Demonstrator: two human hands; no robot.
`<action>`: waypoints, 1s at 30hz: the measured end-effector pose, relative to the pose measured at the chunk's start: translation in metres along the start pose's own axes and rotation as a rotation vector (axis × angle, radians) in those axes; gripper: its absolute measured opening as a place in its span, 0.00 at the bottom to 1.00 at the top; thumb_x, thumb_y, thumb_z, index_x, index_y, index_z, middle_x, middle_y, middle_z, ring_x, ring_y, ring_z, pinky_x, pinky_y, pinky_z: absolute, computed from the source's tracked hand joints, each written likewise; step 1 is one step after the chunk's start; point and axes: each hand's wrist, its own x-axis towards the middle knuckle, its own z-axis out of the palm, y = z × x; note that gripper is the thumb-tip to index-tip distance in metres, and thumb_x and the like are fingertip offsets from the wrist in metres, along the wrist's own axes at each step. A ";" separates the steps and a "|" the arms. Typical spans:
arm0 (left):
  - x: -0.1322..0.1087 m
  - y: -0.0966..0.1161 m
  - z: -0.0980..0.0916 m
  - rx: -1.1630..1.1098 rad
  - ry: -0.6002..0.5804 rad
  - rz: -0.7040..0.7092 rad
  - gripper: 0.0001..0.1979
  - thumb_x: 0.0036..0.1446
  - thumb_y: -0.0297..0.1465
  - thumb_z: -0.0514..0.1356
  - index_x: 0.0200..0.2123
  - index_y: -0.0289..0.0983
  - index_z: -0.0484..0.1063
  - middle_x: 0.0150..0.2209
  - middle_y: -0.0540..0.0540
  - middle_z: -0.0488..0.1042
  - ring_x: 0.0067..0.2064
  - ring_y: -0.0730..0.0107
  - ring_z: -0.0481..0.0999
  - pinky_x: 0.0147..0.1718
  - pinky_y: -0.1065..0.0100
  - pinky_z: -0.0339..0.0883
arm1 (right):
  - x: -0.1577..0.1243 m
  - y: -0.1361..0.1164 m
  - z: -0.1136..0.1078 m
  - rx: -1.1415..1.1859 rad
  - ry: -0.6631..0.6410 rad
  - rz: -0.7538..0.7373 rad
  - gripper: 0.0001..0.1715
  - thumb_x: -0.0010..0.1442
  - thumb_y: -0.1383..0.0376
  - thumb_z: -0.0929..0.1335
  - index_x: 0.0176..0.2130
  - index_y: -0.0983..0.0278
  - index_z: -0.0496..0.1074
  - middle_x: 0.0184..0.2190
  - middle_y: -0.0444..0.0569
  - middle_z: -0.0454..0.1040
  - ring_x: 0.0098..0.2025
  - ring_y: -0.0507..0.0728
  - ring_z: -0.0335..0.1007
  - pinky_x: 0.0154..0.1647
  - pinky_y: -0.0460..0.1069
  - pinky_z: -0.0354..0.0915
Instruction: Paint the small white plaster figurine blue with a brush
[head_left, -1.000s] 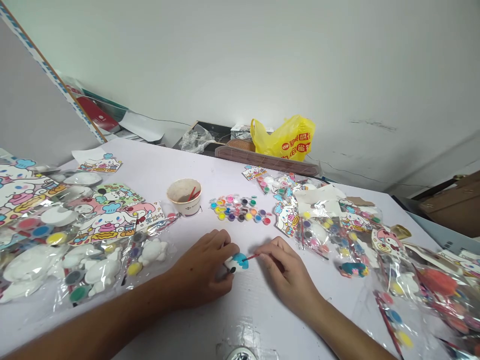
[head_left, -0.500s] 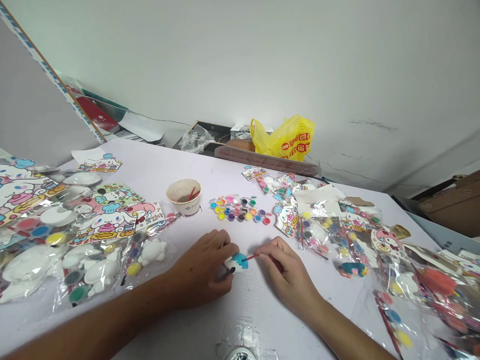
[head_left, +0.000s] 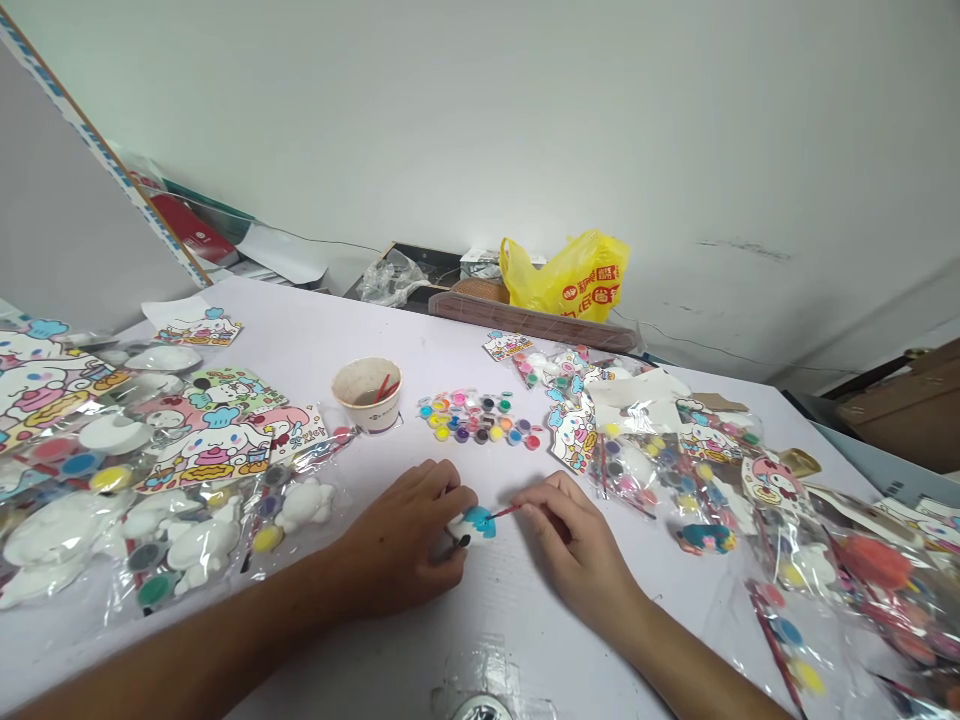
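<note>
My left hand (head_left: pixel 412 535) rests on the table, its thumb and fingers closed around a small white plaster figurine (head_left: pixel 475 522) that is partly blue with a black spot. Most of the figurine's left side is hidden by the fingers. In my right hand (head_left: pixel 574 535) a thin red paintbrush (head_left: pixel 508 511) is pinched, its tip touching the blue area of the figurine. Beyond both hands sits a group of small paint pots (head_left: pixel 484 418) in many colours. To their left stands a paper cup (head_left: pixel 367 396) with red-handled brushes leaning in murky water.
Bagged plaster figures and paints (head_left: pixel 202 530) cover the table's left side. More kits (head_left: pixel 637 465) spread along the right, beside a painted blue figurine (head_left: pixel 705 539). A yellow plastic bag (head_left: pixel 566 280) is at the back by the wall. Clear tape (head_left: pixel 491 660) lies at the near edge.
Both hands stay almost in place. The brush tip remains on the blue area, with only a very slight shift of the right hand.
</note>
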 end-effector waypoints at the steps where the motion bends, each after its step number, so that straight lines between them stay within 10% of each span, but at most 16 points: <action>1: 0.000 0.000 0.000 -0.001 0.001 0.002 0.13 0.50 0.24 0.58 0.41 0.39 0.66 0.41 0.46 0.64 0.42 0.60 0.63 0.41 0.61 0.60 | 0.000 0.000 0.000 0.002 0.002 0.004 0.12 0.69 0.64 0.62 0.42 0.59 0.75 0.33 0.48 0.66 0.34 0.56 0.65 0.34 0.49 0.63; 30: -0.002 0.003 -0.002 -0.028 -0.028 0.068 0.15 0.45 0.22 0.57 0.39 0.39 0.65 0.40 0.47 0.63 0.41 0.62 0.63 0.41 0.63 0.59 | -0.002 -0.009 0.000 0.103 -0.061 0.027 0.12 0.70 0.63 0.61 0.39 0.60 0.72 0.36 0.48 0.68 0.37 0.55 0.66 0.36 0.49 0.63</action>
